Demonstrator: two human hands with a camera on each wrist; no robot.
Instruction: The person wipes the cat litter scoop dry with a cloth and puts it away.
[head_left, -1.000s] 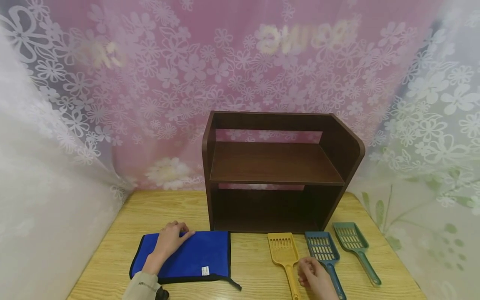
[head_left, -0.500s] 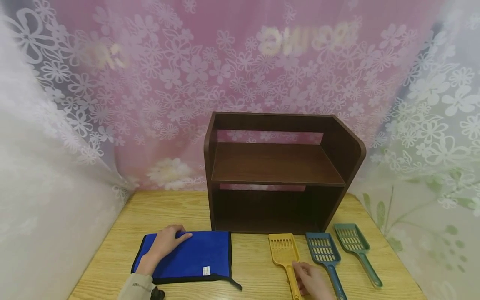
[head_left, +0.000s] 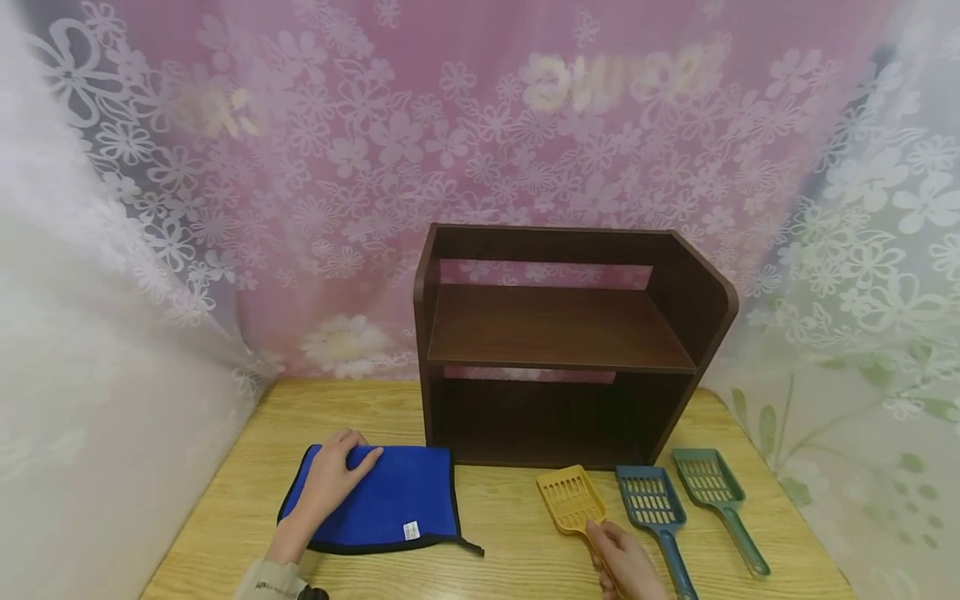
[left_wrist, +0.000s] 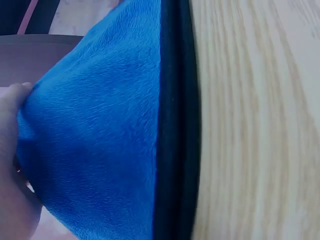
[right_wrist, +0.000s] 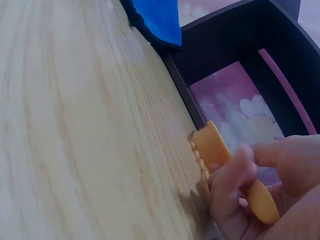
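My left hand (head_left: pixel 330 479) pinches the far edge of a blue towel (head_left: pixel 408 492) with dark trim and a small white label. In the left wrist view, the plush blue towel (left_wrist: pixel 100 120) rises toward the thumb, its trimmed edge low over the wood. With my right hand (head_left: pixel 628 560) I grip the handle of a yellow litter scoop (head_left: pixel 572 498). Its slotted head points toward the shelf and tilts slightly. The right wrist view shows fingers curled round the yellow scoop (right_wrist: pixel 214 142), close over the table. A blue litter scoop (head_left: pixel 651 498) lies just right of that hand.
Beyond the hands stands a dark brown two-tier shelf (head_left: pixel 558 329) on the wooden table (head_left: pixel 495 575). Farther right lies a green litter scoop (head_left: pixel 711 482). Flowered curtains (head_left: pixel 360 167) hang behind and at both sides.
My right hand has moved left from beside the yellow scoop and taken its handle; the scoop has turned and tilted. My left hand has grasped the towel's far edge and shifted the towel slightly.
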